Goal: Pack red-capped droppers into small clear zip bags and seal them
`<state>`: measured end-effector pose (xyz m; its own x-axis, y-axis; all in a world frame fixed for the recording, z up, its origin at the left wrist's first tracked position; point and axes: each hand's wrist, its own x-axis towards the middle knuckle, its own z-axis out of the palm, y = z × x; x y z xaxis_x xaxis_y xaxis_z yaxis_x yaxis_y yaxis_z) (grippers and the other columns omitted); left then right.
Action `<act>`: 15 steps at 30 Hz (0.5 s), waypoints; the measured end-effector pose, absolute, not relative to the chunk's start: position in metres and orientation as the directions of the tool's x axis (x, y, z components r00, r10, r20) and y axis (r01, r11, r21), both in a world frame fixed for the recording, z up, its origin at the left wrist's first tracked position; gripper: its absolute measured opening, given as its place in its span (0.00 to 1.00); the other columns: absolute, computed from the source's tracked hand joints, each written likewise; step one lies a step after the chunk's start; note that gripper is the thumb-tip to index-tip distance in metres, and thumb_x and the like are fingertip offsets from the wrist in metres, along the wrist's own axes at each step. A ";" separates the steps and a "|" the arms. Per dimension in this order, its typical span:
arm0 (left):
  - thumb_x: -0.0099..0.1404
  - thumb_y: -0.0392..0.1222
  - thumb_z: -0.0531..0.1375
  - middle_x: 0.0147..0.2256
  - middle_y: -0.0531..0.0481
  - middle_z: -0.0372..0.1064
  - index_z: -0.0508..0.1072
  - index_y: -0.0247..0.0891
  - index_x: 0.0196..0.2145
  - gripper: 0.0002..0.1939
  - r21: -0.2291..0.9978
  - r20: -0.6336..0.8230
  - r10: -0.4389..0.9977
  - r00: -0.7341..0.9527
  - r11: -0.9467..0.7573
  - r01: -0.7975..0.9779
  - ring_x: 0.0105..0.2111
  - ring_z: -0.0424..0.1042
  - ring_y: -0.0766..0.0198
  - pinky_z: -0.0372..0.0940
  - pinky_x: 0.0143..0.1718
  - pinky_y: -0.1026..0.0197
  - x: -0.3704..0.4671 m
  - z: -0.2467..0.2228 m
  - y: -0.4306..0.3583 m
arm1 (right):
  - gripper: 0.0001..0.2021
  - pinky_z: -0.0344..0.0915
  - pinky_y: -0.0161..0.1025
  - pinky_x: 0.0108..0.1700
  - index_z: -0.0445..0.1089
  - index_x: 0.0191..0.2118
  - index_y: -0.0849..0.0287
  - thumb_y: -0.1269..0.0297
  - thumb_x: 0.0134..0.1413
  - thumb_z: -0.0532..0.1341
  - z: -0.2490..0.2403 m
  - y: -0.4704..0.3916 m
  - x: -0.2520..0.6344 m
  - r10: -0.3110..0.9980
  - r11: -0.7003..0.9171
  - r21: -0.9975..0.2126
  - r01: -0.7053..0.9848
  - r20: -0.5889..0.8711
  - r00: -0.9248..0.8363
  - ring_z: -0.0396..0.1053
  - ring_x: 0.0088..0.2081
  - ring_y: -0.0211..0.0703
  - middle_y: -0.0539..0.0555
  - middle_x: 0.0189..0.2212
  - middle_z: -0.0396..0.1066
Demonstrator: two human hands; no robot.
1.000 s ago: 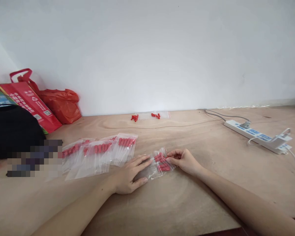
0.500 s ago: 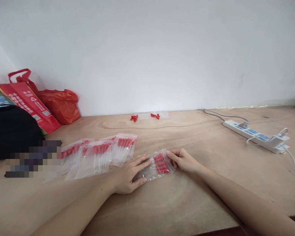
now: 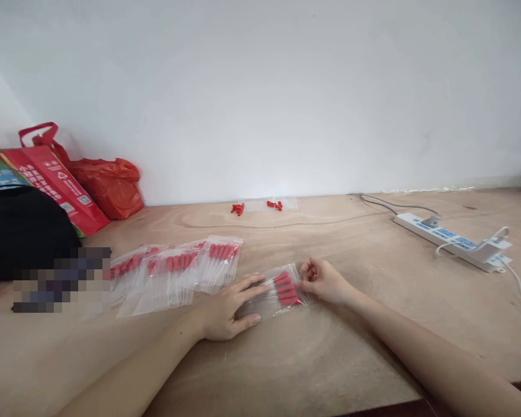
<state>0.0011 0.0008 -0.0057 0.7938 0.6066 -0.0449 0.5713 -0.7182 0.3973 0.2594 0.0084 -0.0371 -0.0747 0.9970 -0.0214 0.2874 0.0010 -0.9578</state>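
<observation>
A clear zip bag (image 3: 267, 304) lies on the wooden table, with several red-handled pieces (image 3: 287, 292) side by side in its right part. My left hand (image 3: 228, 310) rests on the bag's left part, palm down, fingers stretched and spread. At the bag's right edge is my right hand (image 3: 325, 281), its fingers curled and the thumb and forefinger closed at the zip edge. Just left of and beyond my left hand, a fanned row of filled zip bags (image 3: 178, 284) lies overlapping, red pieces showing inside.
Near the wall, small red pieces (image 3: 238, 209) lie beside a flat clear bag (image 3: 290, 203). A white power strip (image 3: 434, 234) with cables stands at right. Red bags (image 3: 108, 188) and a black bag (image 3: 26, 231) fill the left side. A pixelated patch hides something there.
My right hand has slid from the bag's upper right corner down along its right edge, its other fingers now curled upward. My left hand stays in place.
</observation>
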 end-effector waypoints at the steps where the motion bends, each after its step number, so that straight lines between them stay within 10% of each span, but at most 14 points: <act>1: 0.62 0.46 0.52 0.60 0.52 0.40 0.48 0.50 0.58 0.27 0.399 -0.045 0.601 0.798 -0.722 0.566 0.58 0.44 0.54 0.48 0.56 0.48 0.001 -0.005 0.001 | 0.11 0.54 0.28 0.18 0.62 0.27 0.58 0.67 0.32 0.63 -0.039 0.010 0.261 0.997 0.067 -0.949 0.307 0.049 -0.065 0.57 0.16 0.29 0.43 0.16 0.63; 6: 0.62 0.45 0.52 0.59 0.55 0.45 0.52 0.52 0.56 0.24 0.396 -0.041 0.564 0.825 -0.749 0.531 0.59 0.41 0.55 0.46 0.56 0.47 0.001 -0.004 0.002 | 0.14 0.60 0.32 0.26 0.68 0.34 0.60 0.57 0.41 0.60 -0.045 0.026 0.262 0.991 0.131 -0.917 0.378 0.119 -0.055 0.63 0.23 0.33 0.50 0.27 0.69; 15: 0.61 0.48 0.54 0.60 0.51 0.41 0.56 0.50 0.55 0.24 0.221 0.093 0.579 0.810 -0.805 0.550 0.59 0.39 0.52 0.41 0.57 0.43 0.003 -0.003 0.000 | 0.09 0.53 0.27 0.14 0.63 0.19 0.61 0.63 0.37 0.62 -0.039 0.029 0.265 0.968 -0.069 -0.970 0.234 -0.121 -0.220 0.57 0.13 0.29 0.44 0.10 0.61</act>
<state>0.0030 0.0005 -0.0033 0.8099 0.5791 0.0932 0.5502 -0.8052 0.2211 0.2648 0.0287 -0.0389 -0.2197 0.9680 -0.1214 0.2338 -0.0686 -0.9699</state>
